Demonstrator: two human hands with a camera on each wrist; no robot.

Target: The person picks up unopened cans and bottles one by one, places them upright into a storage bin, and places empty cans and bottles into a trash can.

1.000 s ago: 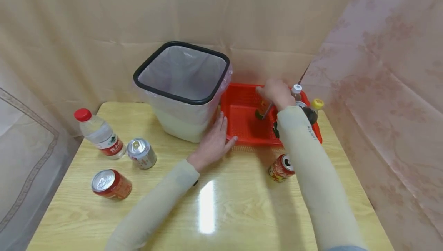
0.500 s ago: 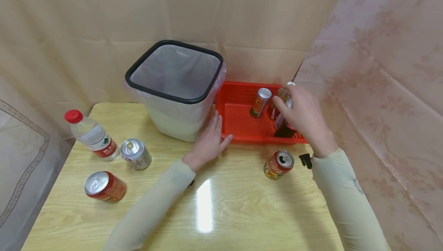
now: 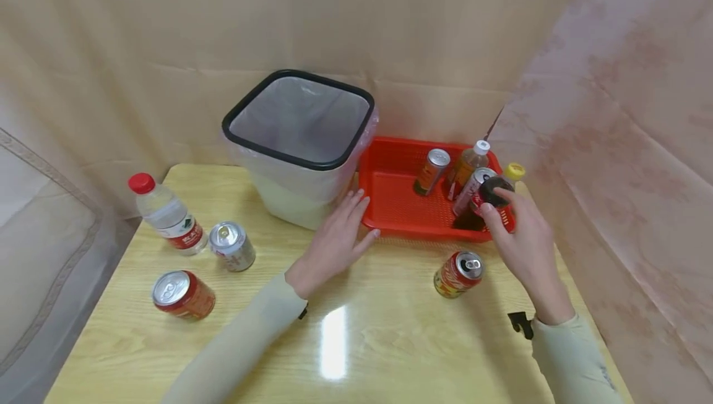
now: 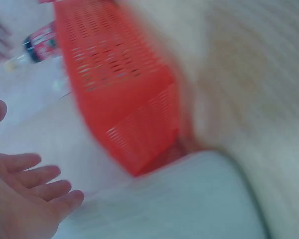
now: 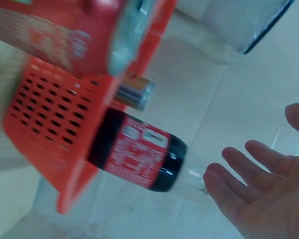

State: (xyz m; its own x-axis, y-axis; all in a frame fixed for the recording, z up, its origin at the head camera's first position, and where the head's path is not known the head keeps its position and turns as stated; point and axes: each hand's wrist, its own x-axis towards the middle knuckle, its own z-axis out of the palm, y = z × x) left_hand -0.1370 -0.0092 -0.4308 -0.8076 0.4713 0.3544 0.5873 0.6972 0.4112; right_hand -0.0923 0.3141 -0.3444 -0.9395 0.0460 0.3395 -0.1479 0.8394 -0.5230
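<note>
My left hand [image 3: 334, 237] lies with its fingers extended between the lined bin [image 3: 289, 197] and the red basket [image 3: 412, 232]. In the left wrist view its fingers are spread and hold nothing. My right hand [image 3: 526, 243] is at the basket's right end, beside a cola bottle [image 5: 139, 154] with a yellow cap [image 3: 515, 172]. The right wrist view shows loosely bent fingers near the bottle's neck, not wrapped round it; whether they touch is unclear. Inside the basket stand a slim orange can [image 3: 431, 173], a white-capped bottle [image 3: 470, 166] and a pinkish can [image 3: 471, 190].
A red and yellow can [image 3: 458, 274] stands on the table in front of the basket. At the left are a red-capped water bottle [image 3: 169, 215], a silver can [image 3: 232, 247] and a red can [image 3: 186, 296]. Curtains [image 3: 445, 33] rise behind and on the right.
My right hand has let go of the slim orange can, left standing in the basket, and moved right and nearer to the cola bottle. My left hand stays beside the bin; the head view has shifted slightly.
</note>
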